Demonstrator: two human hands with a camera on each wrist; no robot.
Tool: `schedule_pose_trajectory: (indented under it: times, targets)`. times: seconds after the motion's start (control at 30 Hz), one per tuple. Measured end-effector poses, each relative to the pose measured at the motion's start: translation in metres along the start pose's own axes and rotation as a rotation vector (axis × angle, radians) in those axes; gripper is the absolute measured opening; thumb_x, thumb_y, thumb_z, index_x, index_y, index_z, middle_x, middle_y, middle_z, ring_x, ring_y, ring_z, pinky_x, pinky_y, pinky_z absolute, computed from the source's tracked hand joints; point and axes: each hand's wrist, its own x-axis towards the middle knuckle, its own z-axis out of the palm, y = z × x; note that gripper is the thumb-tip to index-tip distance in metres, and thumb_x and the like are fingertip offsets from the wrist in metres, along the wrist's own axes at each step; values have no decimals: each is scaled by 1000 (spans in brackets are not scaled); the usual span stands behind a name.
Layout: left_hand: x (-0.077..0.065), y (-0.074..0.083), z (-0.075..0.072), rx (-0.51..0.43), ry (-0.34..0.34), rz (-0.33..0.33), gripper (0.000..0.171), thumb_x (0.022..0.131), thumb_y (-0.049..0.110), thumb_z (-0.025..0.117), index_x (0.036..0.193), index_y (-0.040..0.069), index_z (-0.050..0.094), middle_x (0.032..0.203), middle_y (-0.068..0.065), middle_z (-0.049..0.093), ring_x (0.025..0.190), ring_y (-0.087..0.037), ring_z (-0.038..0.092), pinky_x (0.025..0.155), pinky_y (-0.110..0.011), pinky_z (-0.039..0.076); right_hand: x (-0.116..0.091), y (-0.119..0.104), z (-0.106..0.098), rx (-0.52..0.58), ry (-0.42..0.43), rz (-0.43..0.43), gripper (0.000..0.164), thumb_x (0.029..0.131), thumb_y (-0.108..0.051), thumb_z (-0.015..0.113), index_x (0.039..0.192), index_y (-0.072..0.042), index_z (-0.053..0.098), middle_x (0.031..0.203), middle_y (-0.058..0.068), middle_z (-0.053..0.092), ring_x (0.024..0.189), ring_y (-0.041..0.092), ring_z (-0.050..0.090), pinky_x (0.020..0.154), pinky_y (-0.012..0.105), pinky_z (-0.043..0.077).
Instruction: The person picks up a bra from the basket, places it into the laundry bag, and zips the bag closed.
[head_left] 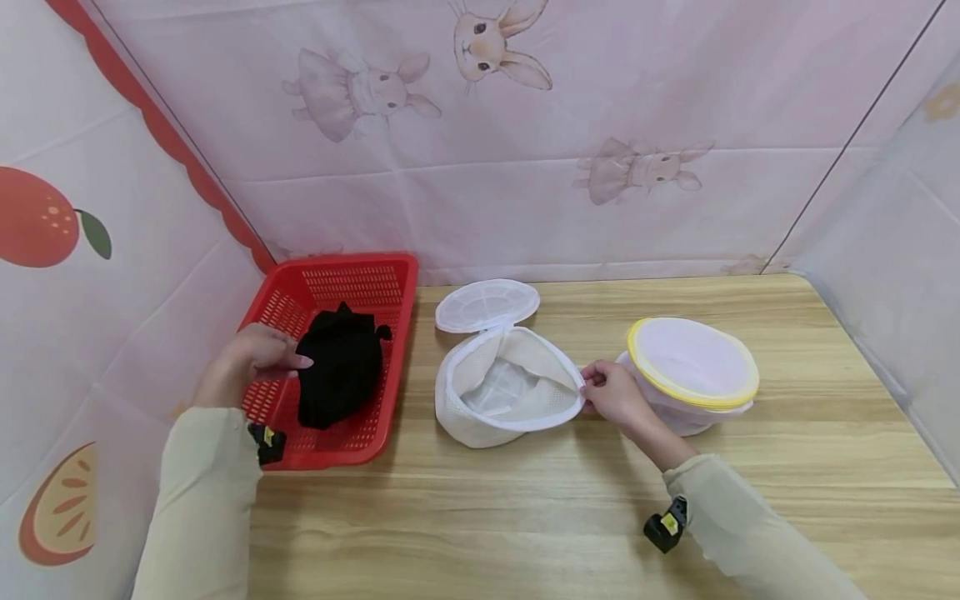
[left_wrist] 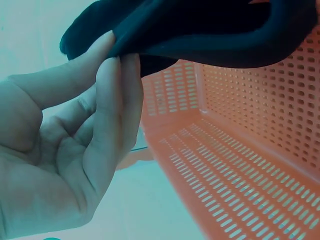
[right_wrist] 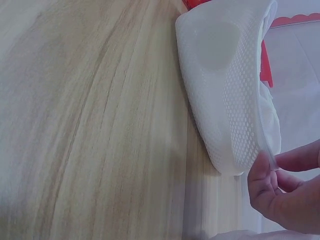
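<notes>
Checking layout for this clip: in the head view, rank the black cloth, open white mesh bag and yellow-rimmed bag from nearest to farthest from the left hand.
1. Black cloth: pinched by the left hand, over the red basket.
2. Open white mesh bag: right of that basket.
3. Yellow-rimmed bag: farthest right.

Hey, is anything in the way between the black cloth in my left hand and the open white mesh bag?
Yes: the red basket's right side wall stands between the black cloth and the mesh bag. Nothing else visible does; the bag's lid is folded back off its mouth.
</notes>
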Motion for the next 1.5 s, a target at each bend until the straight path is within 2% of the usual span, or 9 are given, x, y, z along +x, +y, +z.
schedule_pose_trajectory:
  times: [0.13, 0.3, 0.47, 0.6, 0.73, 0.83, 1.03, 1.27, 1.5]
  targets:
    - [-3, 0, 1, 10, 42, 11, 21, 87, 5, 59, 69, 6, 48, 70, -5, 50, 63, -13, 60, 64, -28, 54, 0, 0, -1, 2, 1, -4, 16, 86, 9, 49, 101, 14, 53, 84, 15, 52, 70, 16, 54, 65, 37, 55]
    - [-5, -1, 4, 8, 91, 11, 15, 89, 6, 57, 79, 1, 47, 74, -7, 48, 65, -14, 62, 66, -29, 54, 2, -2, -4, -9, 19, -14, 15, 87, 6, 49, 99, 12, 55, 84, 17, 55, 68, 16, 55, 65, 36, 54]
    - [-7, -2, 8, 29, 141, 35, 15, 88, 5, 58, 84, -3, 46, 76, -9, 46, 65, -13, 61, 65, -28, 54, 3, -7, -6, -28, 41, -62, 13, 85, 7, 51, 95, 12, 57, 81, 16, 56, 66, 19, 56, 62, 36, 54]
    - [-9, -1, 13, 74, 201, 68, 24, 87, 9, 61, 99, -9, 51, 91, -16, 49, 66, -12, 60, 66, -26, 54, 2, -12, -8, -45, 52, -109, 11, 84, 9, 51, 93, 13, 57, 78, 17, 57, 65, 21, 57, 61, 38, 55]
    - [-12, 3, 17, 68, 242, 84, 41, 89, 9, 58, 121, -12, 44, 113, -25, 44, 69, -10, 60, 68, -25, 53, 2, -17, -9, -59, 58, -119, 11, 85, 8, 52, 92, 12, 58, 78, 16, 57, 67, 23, 58, 60, 34, 54]
    - [-14, 8, 18, 61, 251, 97, 41, 89, 8, 57, 123, -11, 43, 113, -24, 44, 73, -12, 59, 69, -24, 53, 3, -23, -10, -62, 62, -124, 11, 85, 8, 51, 93, 12, 58, 79, 16, 56, 67, 23, 58, 58, 29, 54]
    - [-19, 19, 19, 76, 238, 129, 44, 89, 13, 60, 123, -8, 43, 111, -20, 46, 76, -13, 59, 68, -21, 52, 4, -37, -9, -17, 54, -137, 12, 86, 9, 50, 94, 13, 57, 80, 16, 54, 62, 13, 55, 58, 28, 54]
    - [-26, 30, 24, 56, 265, 163, 47, 89, 12, 59, 126, -9, 41, 112, -21, 46, 77, -13, 58, 67, -18, 51, 7, -46, -9, -9, 34, -126, 12, 85, 10, 50, 94, 14, 57, 78, 15, 54, 60, 13, 54, 56, 24, 53]
    - [-38, 48, 30, 133, 299, 242, 44, 87, 15, 63, 121, -7, 46, 106, -19, 49, 78, -16, 58, 65, -15, 49, 9, -50, -9, 7, 23, -96, 12, 86, 10, 49, 95, 14, 56, 77, 14, 54, 60, 13, 54, 56, 23, 53]
